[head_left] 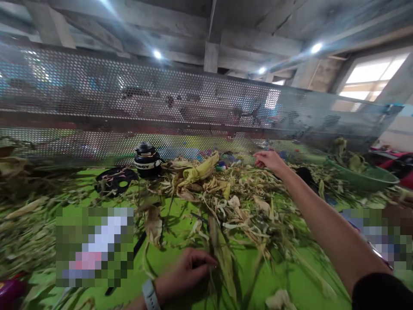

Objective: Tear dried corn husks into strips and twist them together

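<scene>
My left hand (189, 271), wearing a pale watch (150, 295) at the wrist, is low over the green tabletop (180, 228). Its thumb and forefinger come together beside a long dried leaf (222, 254) that looks like corn husk. What is between those fingertips, if anything, is too small to make out. Stretched far forward, my right hand (267, 160) hangs above the back of a heap of dry husk strips (251, 206). Its fingers are bent and close together, and their tips are blurred. A bundle of yellowish husk (200, 170) lies left of it.
Behind the heap stands a perforated metal screen (193, 107). A black round container (147, 160) and a black tray-like piece (116, 181) are at the back left. The green basin (364, 176) at right holds husks. More strips (26, 232) cover the left side.
</scene>
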`<state>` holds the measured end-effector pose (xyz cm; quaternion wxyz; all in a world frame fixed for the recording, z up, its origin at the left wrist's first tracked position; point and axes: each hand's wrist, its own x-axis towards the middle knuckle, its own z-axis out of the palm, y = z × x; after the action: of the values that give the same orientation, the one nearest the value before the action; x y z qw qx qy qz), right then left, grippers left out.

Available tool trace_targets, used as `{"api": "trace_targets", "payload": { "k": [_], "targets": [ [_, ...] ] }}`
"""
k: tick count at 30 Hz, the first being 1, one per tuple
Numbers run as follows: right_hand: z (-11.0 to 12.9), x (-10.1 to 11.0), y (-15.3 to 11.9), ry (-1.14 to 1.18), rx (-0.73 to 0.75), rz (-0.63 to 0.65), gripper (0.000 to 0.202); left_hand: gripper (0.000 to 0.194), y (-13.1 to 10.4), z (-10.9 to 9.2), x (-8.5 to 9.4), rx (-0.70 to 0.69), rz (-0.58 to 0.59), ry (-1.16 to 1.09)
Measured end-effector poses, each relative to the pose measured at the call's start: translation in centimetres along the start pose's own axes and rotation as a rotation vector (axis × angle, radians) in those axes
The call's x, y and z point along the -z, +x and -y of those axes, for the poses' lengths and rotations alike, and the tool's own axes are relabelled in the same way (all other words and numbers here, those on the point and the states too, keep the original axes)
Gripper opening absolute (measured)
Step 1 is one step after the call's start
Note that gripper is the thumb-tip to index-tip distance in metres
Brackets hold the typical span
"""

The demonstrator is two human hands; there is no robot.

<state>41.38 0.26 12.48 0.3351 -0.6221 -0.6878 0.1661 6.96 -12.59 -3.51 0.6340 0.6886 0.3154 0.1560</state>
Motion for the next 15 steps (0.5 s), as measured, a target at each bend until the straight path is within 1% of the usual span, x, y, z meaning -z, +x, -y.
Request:
{"api": "trace_targets", "payload": {
  "k": [2, 4, 7, 9, 12, 13, 15],
  "targets": [
    [-0.3, -0.5, -2.0, -0.030, 0.000, 0.064, 0.024, 0.037, -0.4, -0.6, 0.2, 0.011, -0.044, 0.028],
    [-0.5, -1.0, -4.4, -0.079, 0.007, 0.168, 0.022, 0.038, -0.8, -1.4, 0.5, 0.005, -0.045, 0.116],
    [-0.6, -1.8, -8.4, -0.184, 0.050, 0.353, 0.019, 0.034, -1.5, -2.9, 1.3, -0.055, -0.035, 0.313],
    [-0.7, -2.6, -10.8, -0.273, 0.103, 0.440, 0.014, 0.031, -1.8, -3.8, 1.6, -0.109, -0.027, 0.433],
    [-1.2, -4.7, -13.1, -0.408, 0.183, 0.488, 0.022, 0.026, -2.1, -5.0, 1.6, -0.189, -0.023, 0.575],
    [-1.5, -5.5, -13.4, -0.447, 0.199, 0.488, 0.022, 0.026, -2.1, -5.3, 1.5, -0.208, -0.020, 0.626],
    [-2.2, -6.5, -13.3, -0.506, 0.217, 0.481, 0.016, 0.030, -2.3, -5.9, 1.2, -0.235, -0.025, 0.731]
  ]
}}
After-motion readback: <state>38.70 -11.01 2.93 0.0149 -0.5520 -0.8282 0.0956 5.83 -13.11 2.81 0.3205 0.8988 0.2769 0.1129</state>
